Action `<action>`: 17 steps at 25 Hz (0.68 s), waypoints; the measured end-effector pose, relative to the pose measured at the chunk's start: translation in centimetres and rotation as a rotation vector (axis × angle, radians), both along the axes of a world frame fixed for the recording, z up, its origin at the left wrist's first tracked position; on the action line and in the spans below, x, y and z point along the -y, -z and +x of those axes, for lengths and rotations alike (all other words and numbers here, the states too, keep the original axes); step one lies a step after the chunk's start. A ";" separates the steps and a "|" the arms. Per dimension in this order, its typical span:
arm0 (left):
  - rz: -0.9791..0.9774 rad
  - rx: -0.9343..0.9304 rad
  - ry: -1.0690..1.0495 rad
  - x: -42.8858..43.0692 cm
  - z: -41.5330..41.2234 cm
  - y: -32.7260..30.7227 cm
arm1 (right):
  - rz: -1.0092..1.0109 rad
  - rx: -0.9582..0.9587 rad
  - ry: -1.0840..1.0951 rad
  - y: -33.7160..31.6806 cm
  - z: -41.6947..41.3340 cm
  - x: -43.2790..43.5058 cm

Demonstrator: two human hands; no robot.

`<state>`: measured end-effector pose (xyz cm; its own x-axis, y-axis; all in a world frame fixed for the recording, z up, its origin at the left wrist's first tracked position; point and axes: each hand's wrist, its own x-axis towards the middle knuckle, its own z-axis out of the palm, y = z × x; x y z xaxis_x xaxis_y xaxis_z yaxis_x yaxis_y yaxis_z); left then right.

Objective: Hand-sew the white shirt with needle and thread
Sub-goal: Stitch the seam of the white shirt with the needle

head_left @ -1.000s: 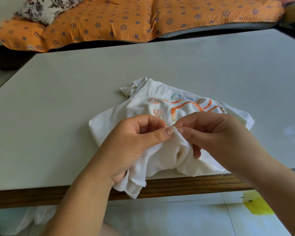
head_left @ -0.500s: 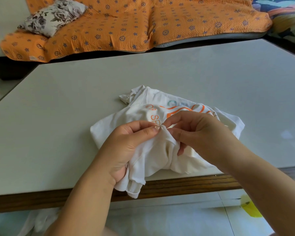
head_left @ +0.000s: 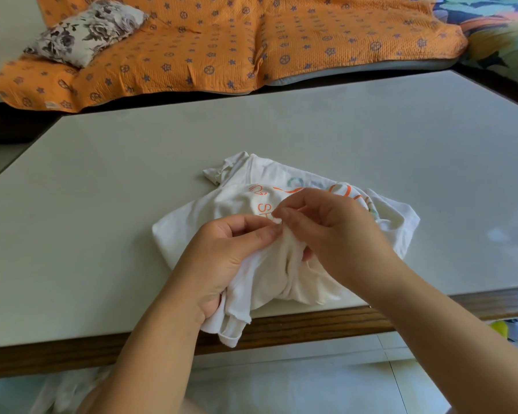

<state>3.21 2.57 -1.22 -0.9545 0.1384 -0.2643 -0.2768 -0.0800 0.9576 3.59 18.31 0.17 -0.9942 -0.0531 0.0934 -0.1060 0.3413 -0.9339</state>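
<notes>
- The shirt (head_left: 189, 231) lay bunched on the near part of the surface (head_left: 102, 204), as it had a second before. One corner hung over the wooden front edge.
- The left hand (head_left: 222, 258) had barely shifted. Its grip was clamped on the shirt, thumb and forefinger pinching a raised fold and the lower fingers curled round the cloth gathered under the palm.
- The right hand (head_left: 332, 231) had changed more. A second earlier its fingertips met the left thumb level on the fold; now it sat slightly higher and further over the orange print, covering more of the lettering.
- The right grip was together at the top of the same fold, touching the left fingertips, and seemed to pinch the cloth.
- A thin pale line showed between the right fingers, but whether it was the needle could not be told, and no thread was visible.
- The view had also tipped up, showing more of the orange blanket (head_left: 222, 49) and the flowered cushion (head_left: 84, 31) behind the surface.
- Judged from this, the small rise of the right hand looked like working a stitch through the held fold, so the sewing was under way rather than finished.
</notes>
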 end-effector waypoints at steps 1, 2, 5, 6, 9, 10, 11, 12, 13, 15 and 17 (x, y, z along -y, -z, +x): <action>-0.021 -0.004 -0.009 -0.1 0.0 0.0 | -0.041 -0.009 0.071 0.0 -0.3 0.0; -0.032 -0.005 -0.020 -0.1 0.0 0.0 | -0.110 -0.005 0.135 -0.1 -0.7 -0.3; -0.018 0.005 -0.043 0.1 0.0 -0.1 | -0.482 0.141 0.154 -0.9 -1.7 -1.5; -0.007 0.008 -0.046 0.1 -0.1 -0.1 | -0.652 0.223 0.124 -1.2 -2.0 -1.9; 0.012 0.006 -0.056 0.2 0.0 -0.1 | -1.012 0.407 0.104 -1.5 -2.6 -2.9; 0.005 0.004 -0.059 0.3 -0.1 -0.1 | -1.077 0.414 0.110 -1.4 -2.8 -3.1; -0.001 0.004 -0.063 0.4 -0.1 -0.2 | -1.109 0.393 0.126 -1.3 -3.0 -3.3; -0.002 0.003 -0.068 0.5 -0.1 -0.1 | -1.093 0.353 0.162 -1.0 -3.2 -3.5; -0.002 0.003 -0.071 0.5 0.0 -0.1 | -1.026 0.302 0.220 -0.8 -3.5 -3.7; -0.007 0.000 -0.074 0.6 -0.1 -0.2 | -0.818 0.194 0.358 -0.4 -3.9 -4.3; 0.000 0.000 -0.073 0.7 -0.1 -0.2 | -0.610 0.103 0.474 -0.2 -4.1 -4.8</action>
<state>3.09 1.88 -1.02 -0.9620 0.0685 -0.2641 -0.2700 -0.0995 0.9577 -0.51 23.12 0.41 -0.9030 0.4112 -0.1244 0.0201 -0.2489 -0.9683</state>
